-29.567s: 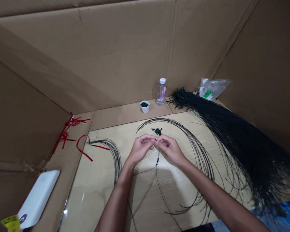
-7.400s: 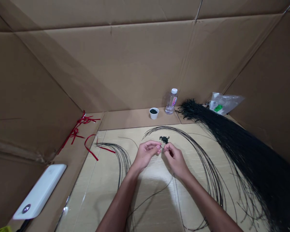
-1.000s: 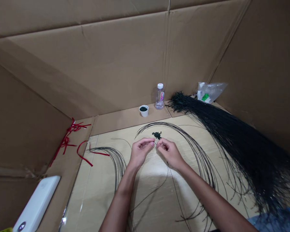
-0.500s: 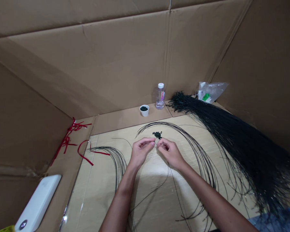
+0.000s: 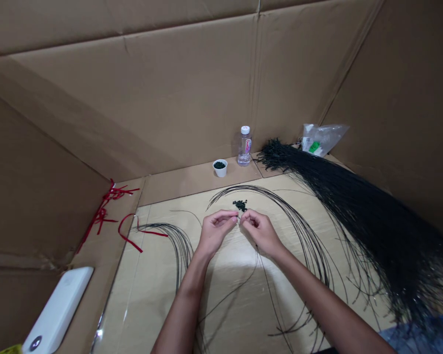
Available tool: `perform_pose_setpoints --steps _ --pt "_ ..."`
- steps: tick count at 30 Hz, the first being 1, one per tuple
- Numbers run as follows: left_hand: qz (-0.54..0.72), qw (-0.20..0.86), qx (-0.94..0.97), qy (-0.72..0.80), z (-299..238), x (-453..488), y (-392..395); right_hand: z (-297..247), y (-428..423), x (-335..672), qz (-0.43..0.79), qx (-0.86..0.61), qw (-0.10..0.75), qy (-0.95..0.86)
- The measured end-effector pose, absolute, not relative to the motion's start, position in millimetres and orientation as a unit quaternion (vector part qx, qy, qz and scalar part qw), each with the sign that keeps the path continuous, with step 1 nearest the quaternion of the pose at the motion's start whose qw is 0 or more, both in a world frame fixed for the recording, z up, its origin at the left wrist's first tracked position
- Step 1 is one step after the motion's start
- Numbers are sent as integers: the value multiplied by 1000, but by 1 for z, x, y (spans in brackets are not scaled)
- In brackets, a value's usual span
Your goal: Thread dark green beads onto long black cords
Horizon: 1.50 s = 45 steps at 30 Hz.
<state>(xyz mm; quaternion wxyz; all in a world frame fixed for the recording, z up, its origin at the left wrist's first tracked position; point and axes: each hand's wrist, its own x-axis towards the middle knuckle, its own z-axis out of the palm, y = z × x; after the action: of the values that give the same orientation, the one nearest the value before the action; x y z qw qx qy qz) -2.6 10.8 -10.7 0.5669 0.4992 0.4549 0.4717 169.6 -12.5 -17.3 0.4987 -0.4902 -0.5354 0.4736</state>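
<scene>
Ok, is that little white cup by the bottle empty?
Not empty: the little white cup shows a dark mass of small beads inside, close to its rim.

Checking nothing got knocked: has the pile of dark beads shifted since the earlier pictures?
No, the pile of dark beads still lies below and right of the white cup, as before.

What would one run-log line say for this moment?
left hand: pinching thin black strand | right hand: pinching same strand | nearby: dark beads

Matt corrugated cardboard walls, glossy black strands, a smooth clear plastic bottle.
</scene>
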Motion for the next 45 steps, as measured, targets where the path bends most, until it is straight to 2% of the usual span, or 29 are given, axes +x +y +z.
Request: perform_pose_setpoints --steps 45 --pt "467 591 487 443 -9 -3 11 -14 -13 170 462 -488 490 -556"
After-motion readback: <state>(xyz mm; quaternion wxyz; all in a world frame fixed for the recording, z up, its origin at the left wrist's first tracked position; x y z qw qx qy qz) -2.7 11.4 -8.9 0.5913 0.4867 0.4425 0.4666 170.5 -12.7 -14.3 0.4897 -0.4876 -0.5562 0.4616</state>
